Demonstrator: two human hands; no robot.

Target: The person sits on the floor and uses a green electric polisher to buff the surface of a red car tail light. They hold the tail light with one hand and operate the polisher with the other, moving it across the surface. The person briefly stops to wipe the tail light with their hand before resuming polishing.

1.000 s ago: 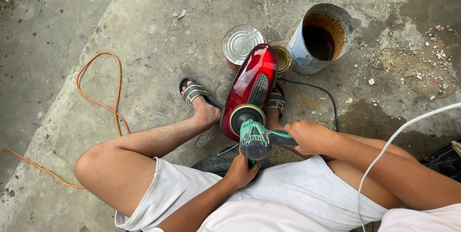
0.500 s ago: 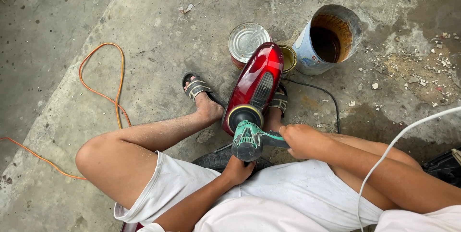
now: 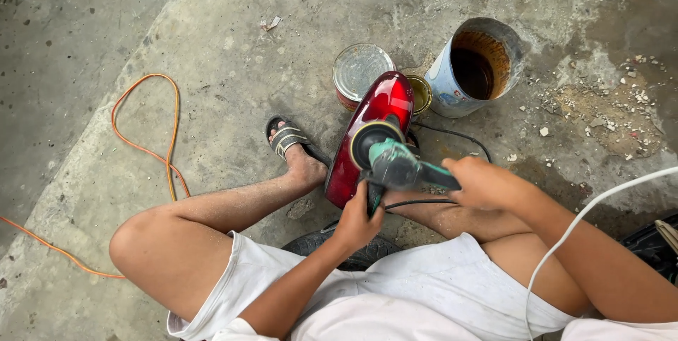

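The left hand (image 3: 357, 219) grips the side handle, the right hand (image 3: 482, 181) the body of the green polisher (image 3: 395, 163); its pad lies on the glossy red panel (image 3: 367, 136) braced between the feet; beyond stand tins (image 3: 360, 71); best kept flat, pressure light.

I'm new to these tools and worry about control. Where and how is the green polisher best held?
Probably as shown: right hand wraps the long rear body of the green polisher from behind, left hand grips the black side handle from below. The pad faces the red panel, so both hands stay behind it.
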